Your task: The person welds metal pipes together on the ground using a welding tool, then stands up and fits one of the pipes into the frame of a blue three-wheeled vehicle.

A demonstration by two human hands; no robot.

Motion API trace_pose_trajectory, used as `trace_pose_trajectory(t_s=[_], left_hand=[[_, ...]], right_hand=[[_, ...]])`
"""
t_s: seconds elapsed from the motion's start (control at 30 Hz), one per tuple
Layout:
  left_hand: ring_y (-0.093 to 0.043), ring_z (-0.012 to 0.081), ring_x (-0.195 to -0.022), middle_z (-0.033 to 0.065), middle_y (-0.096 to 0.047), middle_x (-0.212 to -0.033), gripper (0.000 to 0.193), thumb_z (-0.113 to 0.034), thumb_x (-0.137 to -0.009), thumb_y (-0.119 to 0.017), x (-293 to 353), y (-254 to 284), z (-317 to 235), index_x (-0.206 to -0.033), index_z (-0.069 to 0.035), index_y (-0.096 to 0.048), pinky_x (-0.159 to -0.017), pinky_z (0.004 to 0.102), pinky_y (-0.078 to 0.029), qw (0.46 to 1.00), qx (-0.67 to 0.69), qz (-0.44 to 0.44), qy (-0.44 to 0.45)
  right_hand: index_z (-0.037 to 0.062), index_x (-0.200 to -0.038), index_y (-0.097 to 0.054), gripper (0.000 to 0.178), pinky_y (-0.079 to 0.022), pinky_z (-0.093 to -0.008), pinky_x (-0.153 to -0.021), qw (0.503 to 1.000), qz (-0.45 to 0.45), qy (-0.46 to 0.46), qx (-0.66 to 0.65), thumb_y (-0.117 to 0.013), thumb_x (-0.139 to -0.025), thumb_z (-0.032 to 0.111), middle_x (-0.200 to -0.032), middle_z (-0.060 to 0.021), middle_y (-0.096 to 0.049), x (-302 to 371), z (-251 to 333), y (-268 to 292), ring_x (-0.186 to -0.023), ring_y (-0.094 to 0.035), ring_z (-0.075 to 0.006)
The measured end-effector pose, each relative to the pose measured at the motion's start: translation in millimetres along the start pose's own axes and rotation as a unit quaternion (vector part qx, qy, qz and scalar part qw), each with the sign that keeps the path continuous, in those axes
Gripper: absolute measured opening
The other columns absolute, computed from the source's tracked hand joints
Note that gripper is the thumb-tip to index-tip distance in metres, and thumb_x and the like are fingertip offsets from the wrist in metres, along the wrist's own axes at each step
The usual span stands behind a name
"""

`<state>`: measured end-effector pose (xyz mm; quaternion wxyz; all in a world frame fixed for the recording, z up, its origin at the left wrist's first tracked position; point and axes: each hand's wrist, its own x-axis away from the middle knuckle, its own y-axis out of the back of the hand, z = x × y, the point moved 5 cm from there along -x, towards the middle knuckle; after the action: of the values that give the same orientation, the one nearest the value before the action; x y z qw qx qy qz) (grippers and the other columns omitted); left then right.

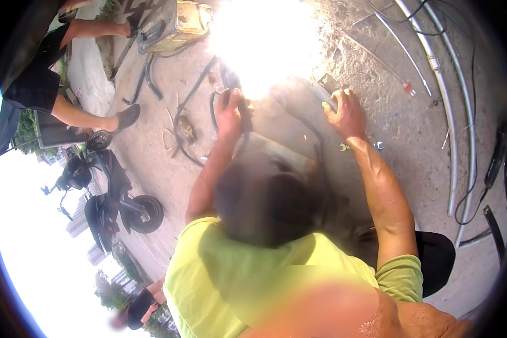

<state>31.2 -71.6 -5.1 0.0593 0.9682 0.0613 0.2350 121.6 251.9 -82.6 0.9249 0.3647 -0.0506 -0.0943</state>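
White glare (265,45) hides the work area ahead of my hands. My left hand (229,111) is at its lower left edge, fingers bent round a dark piece I cannot make out. To the right, my right hand (346,114) is closed on the near end of a grey metal bar (321,93), whose far end runs into the glare. A pale, rusty metal length (281,151) lies between my forearms. Below the right hand lie an open-ended wrench (344,147) and another small metal tool (379,145). Something dark and blurred (267,205) covers the area before my yellow-green shirt (208,265).
A worn yellow box (191,21) stands at the far left. Cables (181,112) and a brassy clamp (186,129) lie left of my arm. Long metal pipes (448,112) lie right. Another person's legs (84,112), a motorcycle (115,197) and a further person (141,307) are left.
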Motion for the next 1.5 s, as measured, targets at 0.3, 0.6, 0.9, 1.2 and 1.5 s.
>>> trace_pose_trajectory(t_s=[0.3,0.6,0.9,1.2,1.5], left_hand=[[-0.067,0.0181,-0.072,0.0115,-0.069,-0.094,0.056,-0.032,-0.101,-0.073,12,-8,-17,-0.139,0.005,-0.053,-0.066,0.032,-0.056,0.977,-0.182,0.001,-0.111],[-0.067,0.0177,-0.074,0.011,-0.069,-0.095,0.054,-0.03,-0.101,-0.072,11,-5,-10,-0.139,0.004,-0.054,-0.067,0.0317,-0.056,0.976,-0.196,0.002,-0.093],[-0.068,0.0182,-0.074,0.0115,-0.07,-0.096,0.051,-0.029,-0.102,-0.071,9,-8,-8,-0.137,0.004,-0.055,-0.068,0.0325,-0.056,0.971,-0.219,0.008,-0.099],[-0.065,0.0143,-0.073,0.0071,-0.066,-0.09,0.047,-0.027,-0.1,-0.069,10,-15,-12,-0.135,0.002,-0.058,-0.065,0.0313,-0.053,0.967,-0.235,0.001,-0.099],[-0.066,0.0142,-0.074,0.0091,-0.066,-0.096,0.052,-0.027,-0.099,-0.071,8,-13,-6,-0.138,0.003,-0.056,-0.066,0.0306,-0.053,0.972,-0.202,-0.014,-0.118]], right_hand=[[0.0123,-0.105,-0.059,0.032,-0.054,-0.0522,-0.088,1.0,0.006,0.004,-0.007,-0.079,-0.084,0.026,-0.106,-0.0113,-0.06,0,4,5,-0.108,-0.062,-0.0363],[0.0132,-0.105,-0.059,0.032,-0.054,-0.0517,-0.088,1.0,0.008,0.0,0.003,-0.079,-0.085,0.028,-0.108,-0.0102,-0.059,0,4,4,-0.109,-0.061,-0.0355],[0.0128,-0.106,-0.059,0.033,-0.053,-0.0517,-0.089,1.0,0.018,-0.004,0.002,-0.079,-0.085,0.028,-0.107,-0.0107,-0.058,-1,3,4,-0.109,-0.061,-0.0356],[0.0122,-0.106,-0.059,0.033,-0.053,-0.0512,-0.09,1.0,0.023,-0.012,-0.006,-0.079,-0.085,0.027,-0.108,-0.0108,-0.059,-1,3,5,-0.109,-0.061,-0.0357],[0.0117,-0.107,-0.06,0.032,-0.053,-0.0517,-0.091,1.0,0.016,-0.011,0.001,-0.078,-0.086,0.028,-0.109,-0.0113,-0.059,-1,2,3,-0.11,-0.061,-0.0366]])
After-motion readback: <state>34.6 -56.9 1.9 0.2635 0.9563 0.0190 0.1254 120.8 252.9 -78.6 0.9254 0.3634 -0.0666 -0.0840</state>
